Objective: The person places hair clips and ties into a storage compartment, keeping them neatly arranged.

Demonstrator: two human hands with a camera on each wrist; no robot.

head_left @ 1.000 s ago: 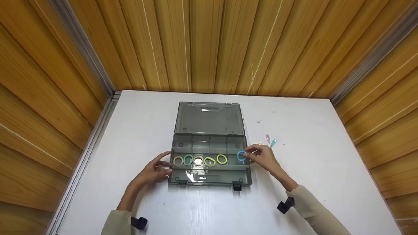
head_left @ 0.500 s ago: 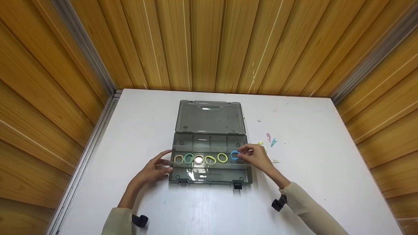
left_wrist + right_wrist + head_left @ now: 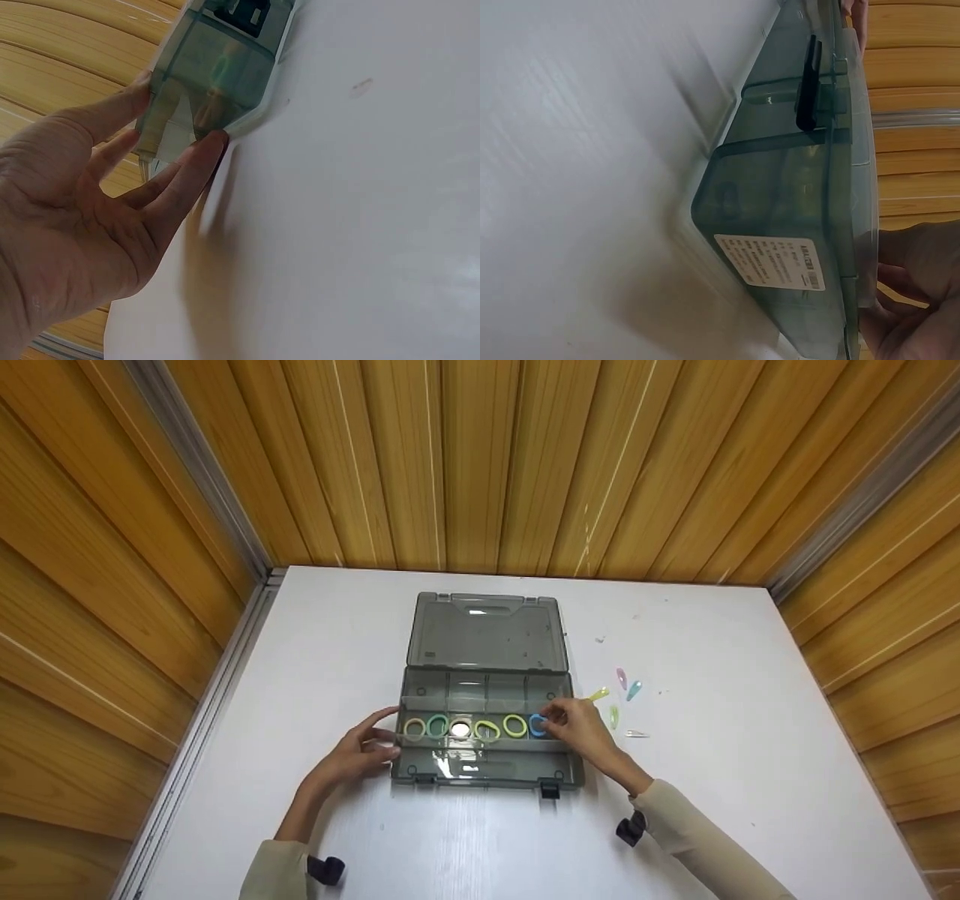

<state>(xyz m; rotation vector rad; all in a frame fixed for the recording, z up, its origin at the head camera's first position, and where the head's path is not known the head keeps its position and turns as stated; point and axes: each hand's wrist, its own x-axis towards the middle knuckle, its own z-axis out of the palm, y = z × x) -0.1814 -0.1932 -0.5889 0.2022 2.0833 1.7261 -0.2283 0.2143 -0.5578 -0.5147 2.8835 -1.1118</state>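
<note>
A grey see-through divider box [image 3: 487,766] lies on the white table with its lid [image 3: 487,636] folded back. My right hand [image 3: 583,729] pinches a blue hair tie [image 3: 533,725] over the right end of the middle row. Further left in that row sit several hair ties, among them a green one [image 3: 428,727] and a yellow one [image 3: 506,726]. Extended fingers of my left hand [image 3: 97,195] touch the box's left end; nothing else is in that hand. In the right wrist view, the box wall [image 3: 769,187] hides the blue tie.
Several small hair clips lie right of the box, including a pink one [image 3: 622,679], a teal one [image 3: 634,690], a yellow one [image 3: 601,693] and a green one [image 3: 614,717]. A black latch [image 3: 550,790] sticks out at the box's front. Wood-patterned walls [image 3: 480,465] enclose the table.
My right hand has moved left and slightly down into the middle row, carrying the blue hair tie. The clips behind it have come into view. My left hand has stayed at the box.
</note>
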